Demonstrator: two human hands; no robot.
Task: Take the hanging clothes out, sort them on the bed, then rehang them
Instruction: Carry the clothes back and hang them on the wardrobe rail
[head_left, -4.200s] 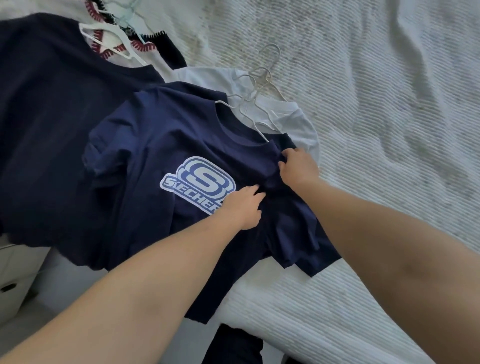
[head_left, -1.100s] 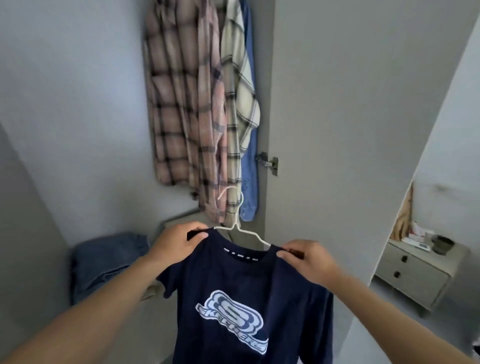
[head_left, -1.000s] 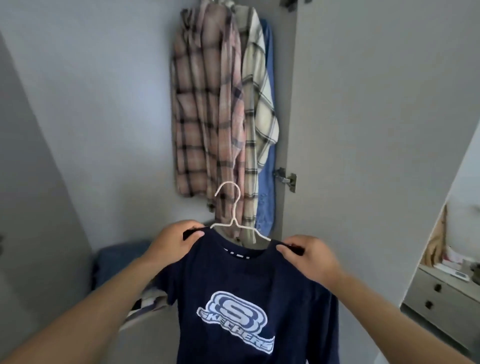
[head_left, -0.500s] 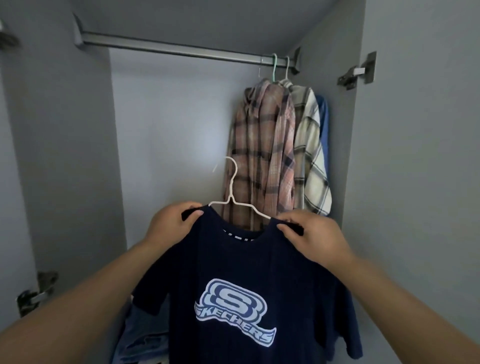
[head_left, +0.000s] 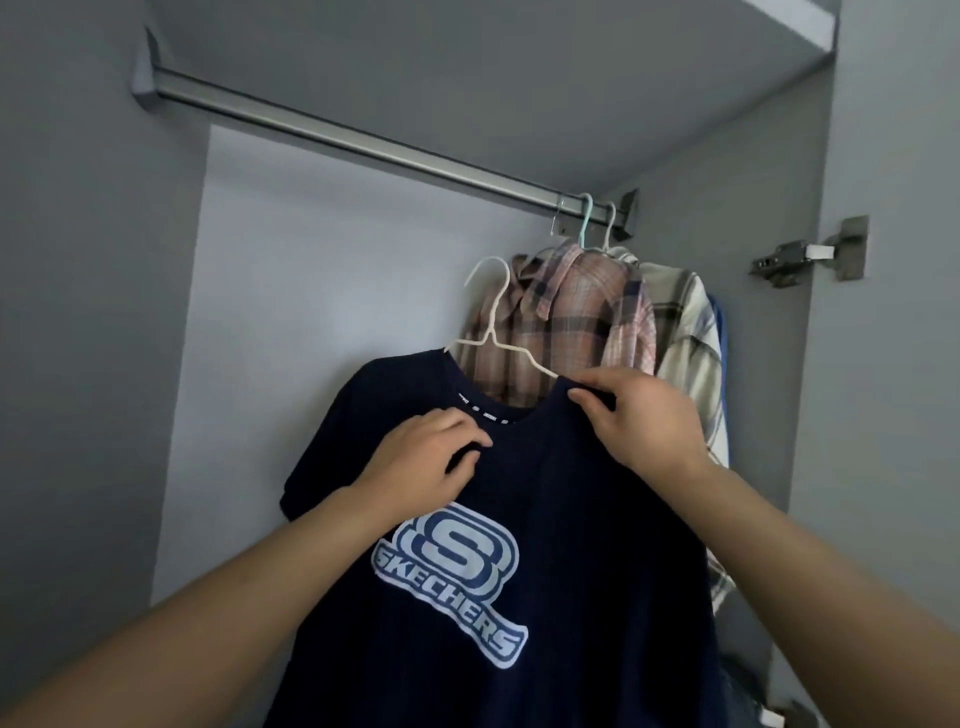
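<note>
A navy T-shirt (head_left: 582, 545) with a pale blue Skechers logo hangs on a white wire hanger (head_left: 491, 317) held up inside the wardrobe. My right hand (head_left: 639, 421) pinches the shirt's right shoulder over the hanger arm. My left hand (head_left: 426, 457) grips the fabric just below the front of the collar. The hanger's hook is free in the air, below the metal rail (head_left: 363, 140). A pink plaid shirt (head_left: 566, 322), a cream plaid shirt (head_left: 685, 358) and a blue garment (head_left: 719, 364) hang at the rail's right end.
The wardrobe's grey left wall (head_left: 78, 312) and pale back panel (head_left: 311, 312) enclose the space. The open door (head_left: 893, 389) with a metal hinge (head_left: 800, 260) stands on the right. The rail's left and middle stretch carries no hangers.
The shirt on its hanger has risen toward the rail. My left hand has slid from the left shoulder to the front of the collar. The view has tilted upward.
</note>
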